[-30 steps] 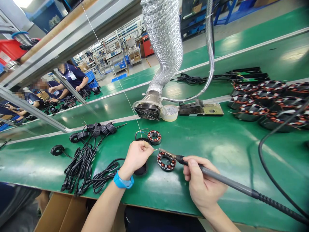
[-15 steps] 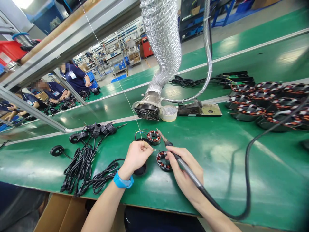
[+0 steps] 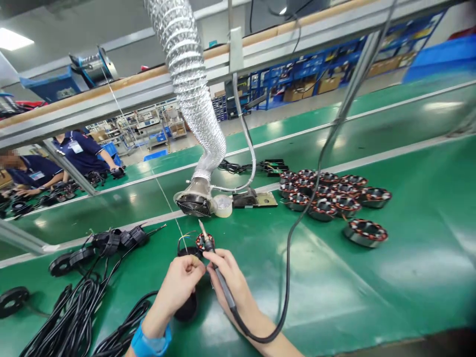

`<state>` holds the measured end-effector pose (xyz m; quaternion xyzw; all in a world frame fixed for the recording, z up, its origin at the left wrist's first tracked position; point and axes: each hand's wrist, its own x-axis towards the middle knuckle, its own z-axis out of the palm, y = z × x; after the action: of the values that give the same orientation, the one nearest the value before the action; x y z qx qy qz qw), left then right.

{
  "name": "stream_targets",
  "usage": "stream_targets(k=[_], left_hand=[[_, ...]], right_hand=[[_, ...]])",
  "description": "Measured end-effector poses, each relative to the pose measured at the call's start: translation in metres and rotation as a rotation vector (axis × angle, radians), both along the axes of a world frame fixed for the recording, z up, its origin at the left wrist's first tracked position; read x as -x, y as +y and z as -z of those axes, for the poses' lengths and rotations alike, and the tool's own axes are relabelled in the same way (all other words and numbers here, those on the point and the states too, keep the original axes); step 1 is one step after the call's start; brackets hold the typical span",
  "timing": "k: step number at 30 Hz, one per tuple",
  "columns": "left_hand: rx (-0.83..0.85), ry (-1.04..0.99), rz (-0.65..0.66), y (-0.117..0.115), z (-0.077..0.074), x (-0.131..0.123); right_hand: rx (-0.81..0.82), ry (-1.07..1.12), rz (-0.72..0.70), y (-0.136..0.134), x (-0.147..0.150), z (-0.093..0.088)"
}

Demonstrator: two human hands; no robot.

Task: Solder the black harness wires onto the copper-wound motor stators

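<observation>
Right hand (image 3: 228, 280) holds a slim grey soldering iron (image 3: 222, 283) like a pen, fingers curled round the handle, its long axis slanting from the near right toward the far left, with the thin metal tip (image 3: 201, 226) pointing far. A small round stator with orange copper windings (image 3: 205, 241) lies on the green workbench mat (image 3: 334, 282) just beyond both hands and slightly nearer the right hand. The iron's shaft crosses it and hides part of it, and the tip sits at its far edge, though contact cannot be told. Left hand (image 3: 177, 287), with a bright blue wristband (image 3: 150, 341), has its fingertips pressed together in a pinch on something small and pale, too small to identify. A round black coil (image 3: 188, 308) lies under that wrist, and a cluster of larger copper-wound stators (image 3: 323, 198) sits well to the right.
</observation>
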<state>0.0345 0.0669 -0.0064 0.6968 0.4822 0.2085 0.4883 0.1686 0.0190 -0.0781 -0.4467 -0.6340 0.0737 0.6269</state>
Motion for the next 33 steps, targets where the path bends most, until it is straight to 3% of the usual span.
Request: stream_targets(k=[8, 18, 26, 33], left_hand=[[0.144, -0.013, 0.105, 0.006, -0.003, 0.002], [0.139, -0.01, -0.013, 0.005, 0.003, 0.0], [0.166, -0.036, -0.041, 0.008, 0.005, 0.003], [0.198, -0.099, -0.031, 0.009, 0.001, 0.008]], right_hand=[[0.021, 0.039, 0.028, -0.01, -0.001, -0.001], [0.072, 0.115, -0.047, -0.013, 0.001, 0.0], [0.248, 0.306, -0.16, -0.018, -0.003, 0.0], [0.278, 0.32, -0.11, -0.012, -0.005, -0.004]])
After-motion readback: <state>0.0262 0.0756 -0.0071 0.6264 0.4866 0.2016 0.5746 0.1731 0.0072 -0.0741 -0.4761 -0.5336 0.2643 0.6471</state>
